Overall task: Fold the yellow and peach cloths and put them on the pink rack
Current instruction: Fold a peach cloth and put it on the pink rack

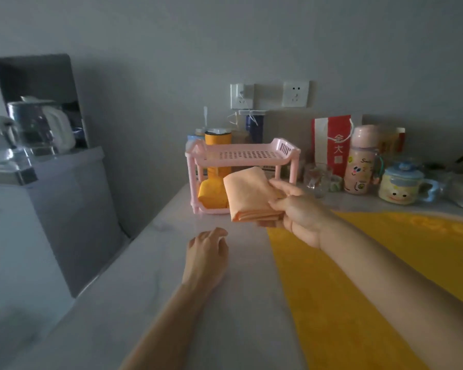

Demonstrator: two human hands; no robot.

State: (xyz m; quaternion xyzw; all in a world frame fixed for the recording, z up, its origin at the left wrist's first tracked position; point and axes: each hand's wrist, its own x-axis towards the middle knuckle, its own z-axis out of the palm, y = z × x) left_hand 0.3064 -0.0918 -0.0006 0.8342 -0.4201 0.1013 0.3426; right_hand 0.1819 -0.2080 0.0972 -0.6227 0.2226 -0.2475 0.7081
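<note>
1. The peach cloth (247,194) is folded into a thick, soft pad with its layered edges facing me. I judge it light and limp, so it could slump or fan open if I held it by one layer only.
2. The best hold seems to be the one I have now, pinching across the whole stack at its near right corner so that every layer is caught.
3. My right hand (297,212) holds that corner, with the thumb on top and the fingers (274,205) curled underneath. The cloth sticks out to the left, held up off the bench (171,263).
4. The cloth hangs just in front of the pink rack (246,154), at about the level between its two shelves and not yet resting on either.
5. My left hand (207,252) rests on the bench below and to the left of the cloth. It is apart from the cloth, with its fingers loosely bent and holding nothing.
6. What looks like the folded yellow cloth (211,196) already lies on the rack's lower shelf, partly hidden behind the peach one.
7. A yellow mat (345,289) is spread on the bench under my right forearm.
</note>
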